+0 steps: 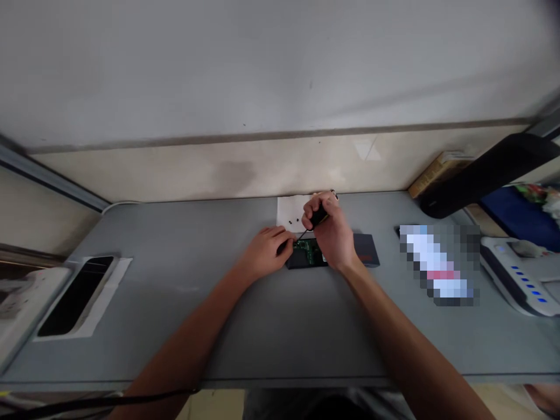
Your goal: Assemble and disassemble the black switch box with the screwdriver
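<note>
A small dark device (306,261) with an exposed green circuit board (308,249) lies on the grey table (280,315). My left hand (266,249) rests on its left end, fingers curled and pressing it down. My right hand (330,232) is closed round a black-handled screwdriver (318,216), whose thin tip points down-left onto the board. A white paper (292,211) with a few tiny dark screws lies just behind the hands.
A dark flat case (368,249) lies right of the device. A black lamp head (485,172) hangs over the right side, above a white unit with blue lights (518,275). A rectangular table cut-out (76,294) is at left. A blurred-out object (440,262) lies at right.
</note>
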Action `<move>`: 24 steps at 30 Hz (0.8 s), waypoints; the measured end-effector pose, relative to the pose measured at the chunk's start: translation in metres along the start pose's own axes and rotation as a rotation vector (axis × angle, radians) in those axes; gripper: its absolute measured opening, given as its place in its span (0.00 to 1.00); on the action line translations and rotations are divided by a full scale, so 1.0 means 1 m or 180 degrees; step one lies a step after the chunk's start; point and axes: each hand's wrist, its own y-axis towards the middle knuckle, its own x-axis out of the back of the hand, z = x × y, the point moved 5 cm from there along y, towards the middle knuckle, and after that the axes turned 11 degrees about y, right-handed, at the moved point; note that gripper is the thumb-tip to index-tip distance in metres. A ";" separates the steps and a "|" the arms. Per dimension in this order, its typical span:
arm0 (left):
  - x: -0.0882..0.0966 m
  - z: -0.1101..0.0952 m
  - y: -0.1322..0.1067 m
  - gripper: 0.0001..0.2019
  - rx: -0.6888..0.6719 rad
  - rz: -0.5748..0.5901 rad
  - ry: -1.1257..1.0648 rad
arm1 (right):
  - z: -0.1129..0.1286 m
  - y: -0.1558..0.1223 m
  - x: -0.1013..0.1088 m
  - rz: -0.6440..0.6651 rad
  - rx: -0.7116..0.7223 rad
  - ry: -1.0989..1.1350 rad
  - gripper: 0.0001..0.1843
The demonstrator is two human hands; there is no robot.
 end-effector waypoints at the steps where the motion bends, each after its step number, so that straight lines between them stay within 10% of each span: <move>1: 0.000 0.000 0.000 0.11 -0.0006 0.0027 0.0008 | -0.002 0.000 0.000 0.0053 0.0010 -0.0031 0.17; 9: -0.001 0.000 0.000 0.10 -0.0053 0.0082 0.0105 | -0.016 0.002 0.003 0.0520 0.0025 -0.0360 0.17; 24: -0.002 0.001 0.000 0.11 -0.0035 0.0048 0.0154 | -0.007 0.002 0.002 0.0079 0.0020 0.0035 0.16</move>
